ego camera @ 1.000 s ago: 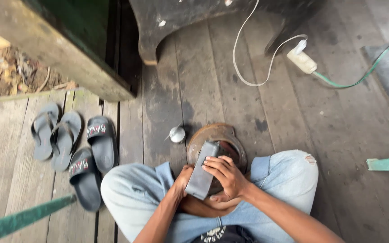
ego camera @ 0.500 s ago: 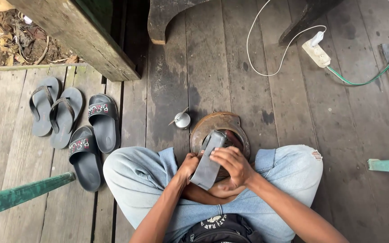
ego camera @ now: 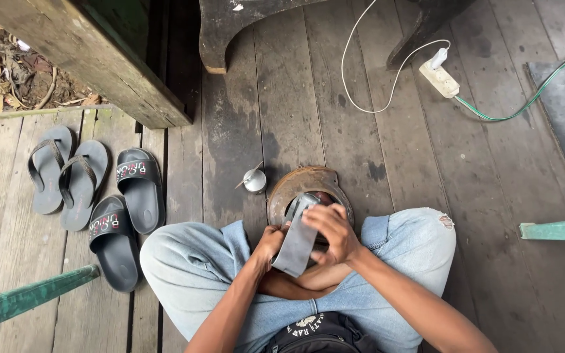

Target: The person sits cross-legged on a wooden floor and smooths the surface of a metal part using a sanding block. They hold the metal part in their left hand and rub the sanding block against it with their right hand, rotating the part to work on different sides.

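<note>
Seated cross-legged on the plank floor (ego camera: 387, 150), the person pinches a limp grey rubber strip (ego camera: 295, 238), probably light and floppy, between closed left hand (ego camera: 268, 243) and right hand (ego camera: 332, 229), over a rusty disc (ego camera: 299, 183).

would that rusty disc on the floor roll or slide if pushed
The disc lies flat on the planks, so rolling seems unlikely. It looks like thick rusted metal, probably heavy and stiff. Its rough rust would likely drag rather than slide.
</note>
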